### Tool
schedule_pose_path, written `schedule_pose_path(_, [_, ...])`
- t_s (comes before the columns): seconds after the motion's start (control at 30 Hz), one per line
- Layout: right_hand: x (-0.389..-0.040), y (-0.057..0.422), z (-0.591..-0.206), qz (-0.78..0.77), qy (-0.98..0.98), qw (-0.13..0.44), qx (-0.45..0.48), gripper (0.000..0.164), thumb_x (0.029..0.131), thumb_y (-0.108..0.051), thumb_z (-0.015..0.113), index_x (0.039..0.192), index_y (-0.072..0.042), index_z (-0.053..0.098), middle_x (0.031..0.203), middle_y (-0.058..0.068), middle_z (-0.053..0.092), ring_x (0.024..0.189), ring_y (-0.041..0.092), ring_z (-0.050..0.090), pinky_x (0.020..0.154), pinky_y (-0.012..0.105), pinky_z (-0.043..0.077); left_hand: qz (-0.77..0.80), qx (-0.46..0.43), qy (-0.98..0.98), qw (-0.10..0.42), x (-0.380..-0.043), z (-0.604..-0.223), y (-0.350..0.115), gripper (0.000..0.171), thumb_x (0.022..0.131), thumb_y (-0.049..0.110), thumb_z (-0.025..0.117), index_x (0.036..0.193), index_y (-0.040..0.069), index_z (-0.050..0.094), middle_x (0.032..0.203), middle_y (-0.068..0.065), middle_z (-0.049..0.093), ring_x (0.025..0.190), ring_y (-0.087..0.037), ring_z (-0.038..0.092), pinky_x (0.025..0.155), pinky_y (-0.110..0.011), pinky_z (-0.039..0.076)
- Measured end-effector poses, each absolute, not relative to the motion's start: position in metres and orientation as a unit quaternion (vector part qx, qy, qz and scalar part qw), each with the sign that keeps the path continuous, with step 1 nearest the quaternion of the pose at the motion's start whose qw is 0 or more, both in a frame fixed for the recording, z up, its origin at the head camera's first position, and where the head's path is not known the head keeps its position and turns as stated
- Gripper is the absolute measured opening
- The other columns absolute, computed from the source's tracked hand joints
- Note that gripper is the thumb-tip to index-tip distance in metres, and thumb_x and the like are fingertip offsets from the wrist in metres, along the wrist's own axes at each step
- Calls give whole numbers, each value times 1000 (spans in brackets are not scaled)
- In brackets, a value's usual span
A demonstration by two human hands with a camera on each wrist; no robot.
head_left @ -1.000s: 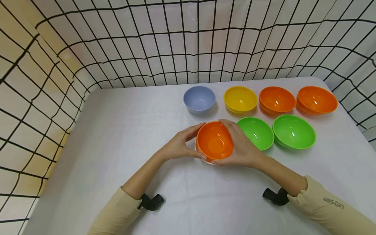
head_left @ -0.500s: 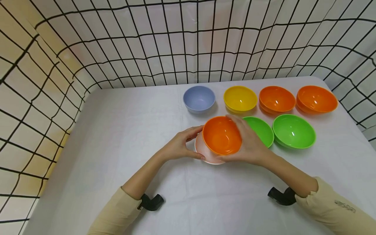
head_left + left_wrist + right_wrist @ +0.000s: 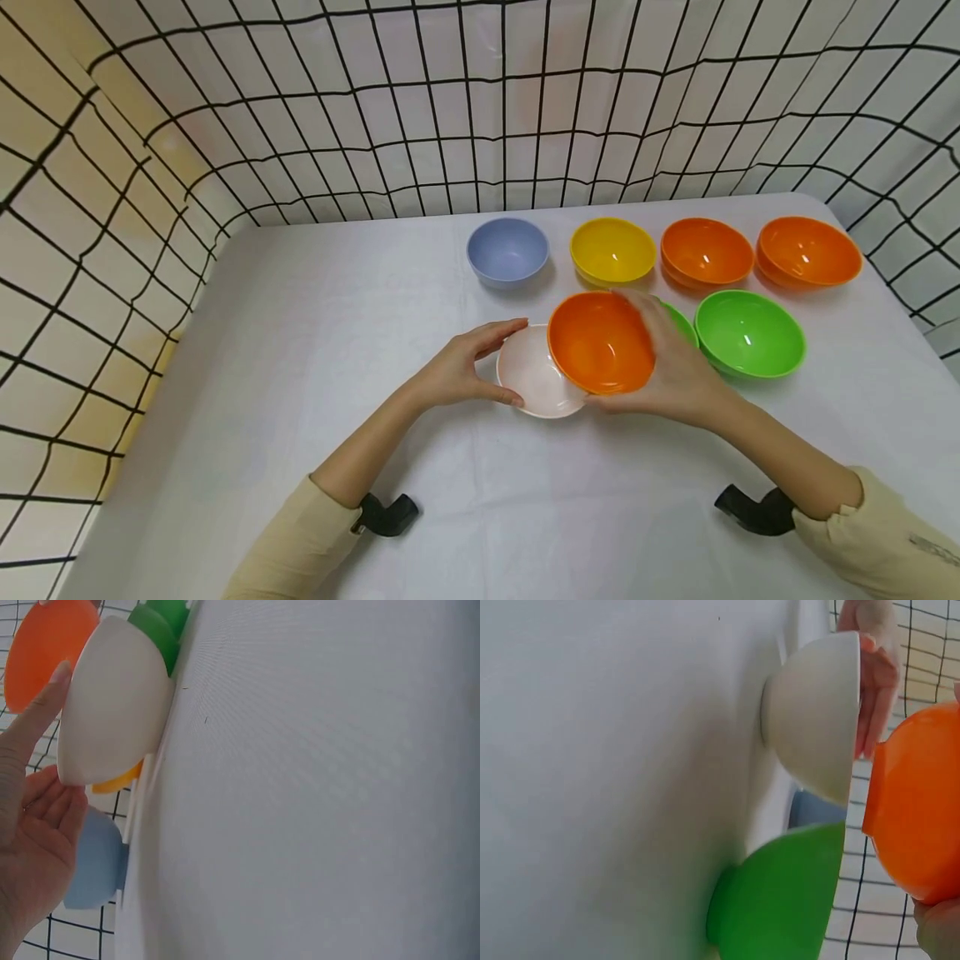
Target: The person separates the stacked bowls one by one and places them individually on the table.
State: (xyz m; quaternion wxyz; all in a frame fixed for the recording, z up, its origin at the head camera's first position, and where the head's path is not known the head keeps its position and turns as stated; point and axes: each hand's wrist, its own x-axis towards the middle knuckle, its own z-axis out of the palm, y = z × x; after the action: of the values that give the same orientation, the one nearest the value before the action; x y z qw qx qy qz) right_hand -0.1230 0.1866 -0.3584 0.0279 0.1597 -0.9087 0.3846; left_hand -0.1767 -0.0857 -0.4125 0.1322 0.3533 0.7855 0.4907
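Observation:
My right hand (image 3: 671,367) grips an orange bowl (image 3: 600,343) by its sides, lifted above the table. The right wrist view shows this orange bowl (image 3: 922,802) raised higher than the rims of the bowls standing nearby. Below it and to the left stands a white bowl (image 3: 536,375), partly covered by the orange one in the head view. My left hand (image 3: 461,367) holds the white bowl at its left side, thumb on the near rim and fingers at the far rim. In the left wrist view the white bowl (image 3: 116,705) rests on the table.
A blue bowl (image 3: 508,252), a yellow bowl (image 3: 613,252) and two orange bowls, one in the middle (image 3: 707,252) and one at the right end (image 3: 808,252), line the back. A green bowl (image 3: 750,333) stands in front; another is mostly hidden behind my right hand. Black netting (image 3: 504,108) surrounds the table.
My right hand has lifted the orange bowl out of the white bowl and carried it to the right. The white bowl has come into view; my left hand has stayed beside it.

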Motion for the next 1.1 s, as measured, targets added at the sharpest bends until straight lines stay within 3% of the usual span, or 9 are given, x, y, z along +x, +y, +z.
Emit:
schedule_pose_path(0.2, [-117,204,-350,372,-915,65,145,114,49,-30,92,141,-10,28,136,12,39,119,32,40,87,63,40,471,358,796,126,-177,-413,-86,97,58,24,88,140,8,39,138,0,46,126,-11,42,103,-24,37])
schedule_pose_path(0.63, [-100,261,-341,350,-932,82,45,117,50,-20,91,145,-14,24,141,18,33,124,40,31,85,72,33,455,370,801,121,-177,-414,-85,102,55,34,88,140,9,38,138,-1,45,127,-14,42,102,-26,38])
schedule_pose_path(0.93, [-97,270,-346,351,-932,84,42,122,49,-17,91,147,-23,20,140,14,33,120,36,31,80,71,36,449,354,811,124,-176,-413,-85,103,53,30,89,141,10,38,139,0,44,127,-13,41,103,-26,38])
schedule_pose_path(1.03, [-96,273,-347,346,-934,83,37,119,50,-18,91,147,-21,21,139,15,33,119,36,32,80,70,37,457,351,807,129,-176,-414,-85,104,52,26,90,141,10,37,139,-2,44,128,-16,41,104,-30,37])
schedule_pose_path(1.1, [-94,277,-347,335,-938,86,28,117,51,-19,91,146,-20,22,139,14,34,118,34,32,86,58,43,463,351,803,131,-176,-414,-84,104,52,25,90,141,9,37,139,-4,44,128,-18,41,104,-32,37])
